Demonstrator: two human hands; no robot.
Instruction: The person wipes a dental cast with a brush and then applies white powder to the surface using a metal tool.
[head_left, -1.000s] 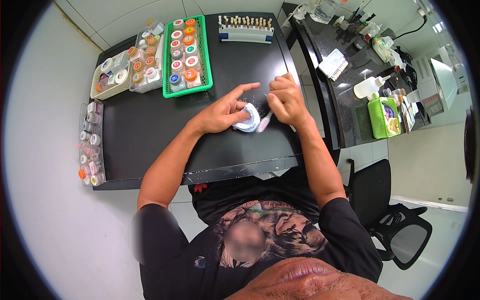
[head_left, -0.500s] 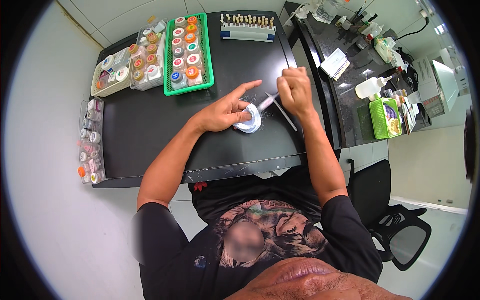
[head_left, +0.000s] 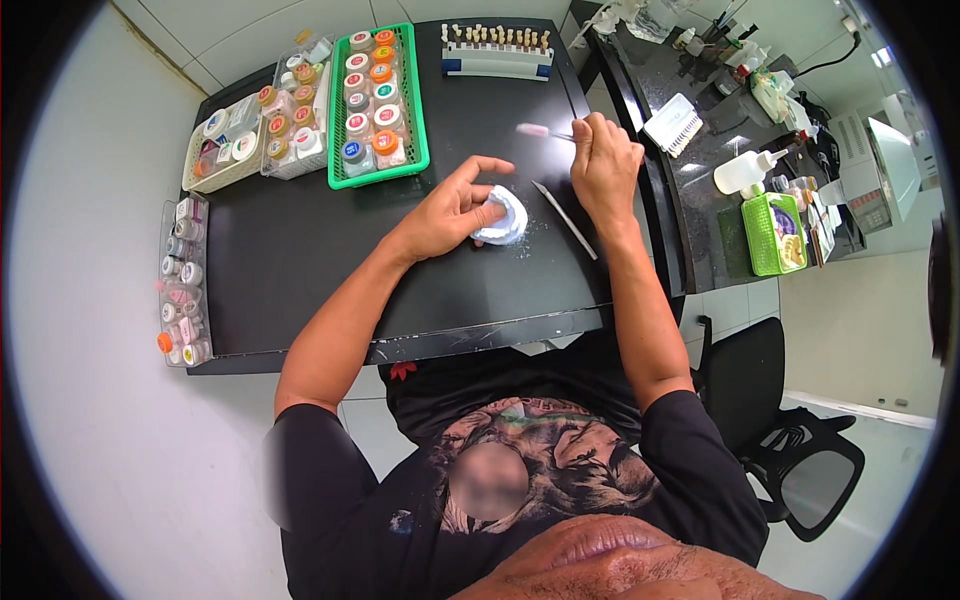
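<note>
My left hand [head_left: 452,213] grips a pale blue-white plaster dental model [head_left: 512,222], thumb laid over it and index finger stretched out above. Raised off the table, my right hand [head_left: 606,165] is closed round the handle of a small brush [head_left: 533,130] with a pale pinkish head, which points left, apart from the model. A thin whitish tool with a pointed end, like a carving knife [head_left: 566,220], lies between my hands. White dust [head_left: 524,243] is scattered beside the model.
A green basket [head_left: 421,150] of capped jars stands at the back left beside clear and cream bins [head_left: 190,160]. More jars fill a clear tray [head_left: 208,290] at the left edge. A tooth shade guide [head_left: 497,65] is at the back. The right counter holds a squeeze bottle [head_left: 738,175] and lime basket [head_left: 765,268].
My right hand has risen away from the model, and the brush has swung up and left, off the dust. The left hand with the model has turned slightly and shifted a little.
</note>
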